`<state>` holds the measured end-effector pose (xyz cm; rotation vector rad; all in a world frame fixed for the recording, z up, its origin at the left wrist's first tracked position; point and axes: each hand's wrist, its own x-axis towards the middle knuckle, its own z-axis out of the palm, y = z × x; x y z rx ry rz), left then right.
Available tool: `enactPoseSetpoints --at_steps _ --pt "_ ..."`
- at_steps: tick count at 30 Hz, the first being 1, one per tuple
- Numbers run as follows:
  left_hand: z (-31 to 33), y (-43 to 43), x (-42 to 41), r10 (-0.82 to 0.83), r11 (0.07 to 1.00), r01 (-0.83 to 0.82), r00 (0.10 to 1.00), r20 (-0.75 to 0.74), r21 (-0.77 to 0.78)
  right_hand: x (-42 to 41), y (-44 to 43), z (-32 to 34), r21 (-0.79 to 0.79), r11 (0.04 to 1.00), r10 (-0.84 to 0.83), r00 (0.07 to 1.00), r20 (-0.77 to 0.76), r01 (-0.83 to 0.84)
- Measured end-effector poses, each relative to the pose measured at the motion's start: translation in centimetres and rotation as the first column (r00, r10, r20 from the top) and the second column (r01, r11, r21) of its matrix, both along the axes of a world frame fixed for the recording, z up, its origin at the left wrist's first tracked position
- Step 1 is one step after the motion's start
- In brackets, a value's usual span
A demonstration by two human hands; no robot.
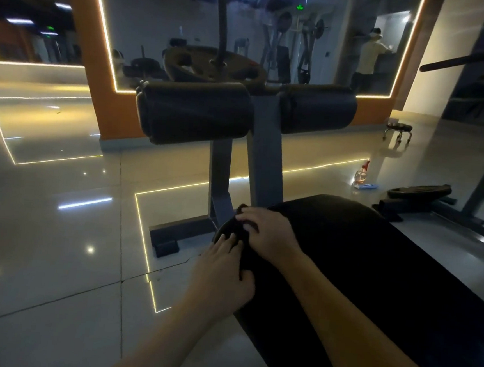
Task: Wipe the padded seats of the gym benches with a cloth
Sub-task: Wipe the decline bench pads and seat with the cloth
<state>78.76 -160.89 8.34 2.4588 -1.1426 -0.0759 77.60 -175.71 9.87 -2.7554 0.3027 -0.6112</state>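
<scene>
Cloth (229,229), dark and bunched, sits on the corner of the black padded seat (358,281), at 10 o'clock from the seat's middle. The right hand (268,232) curls its fingers over the top; the left hand (224,272) pinches the near edge between fingers and thumb. At 12 o'clock stand two roller pads (194,114); at 2 o'clock, a spray bottle (361,174) on the tiled floor (38,253).

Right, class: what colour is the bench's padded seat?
Black; the padded seat shows best in the head view.
</scene>
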Motion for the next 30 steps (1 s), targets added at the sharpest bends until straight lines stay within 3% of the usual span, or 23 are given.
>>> enactPoseSetpoints --at_steps 3,5,10,15,18,27,30 --pt "1.1 -2.7 -0.3 -0.006 0.998 0.006 1.000 -0.003 0.068 0.0 -2.6 0.8 0.035 0.999 -0.018 1.000 -0.019 0.019" --pt "1.3 -4.0 0.1 -0.028 0.994 0.026 0.999 0.018 0.111 0.0 -3.5 0.6 -0.059 0.998 -0.027 0.996 -0.086 0.022" --pt "0.3 -4.7 -0.6 -0.002 0.978 -0.015 0.997 0.078 0.208 1.2 -4.7 0.3 -0.198 0.978 -0.084 0.994 -0.069 0.069" --pt "0.1 -4.8 -0.8 0.028 0.965 -0.045 0.997 0.071 0.259 2.4 -9.7 1.8 -0.024 0.927 -0.373 0.919 -0.126 0.373" --pt "0.2 -5.2 -0.7 0.040 0.962 -0.063 0.995 0.090 0.267 3.1 -11.0 2.2 0.047 0.897 -0.429 0.893 -0.136 0.439" --pt "1.3 -7.0 -0.4 0.012 0.943 -0.032 0.998 0.062 0.332 3.8 -7.7 2.7 0.011 0.999 -0.045 0.968 -0.246 0.049" --pt "1.8 -7.4 0.4 -0.018 0.946 -0.004 0.998 0.064 0.325 3.9 -9.8 3.3 -0.098 0.990 -0.127 0.957 -0.261 0.105"
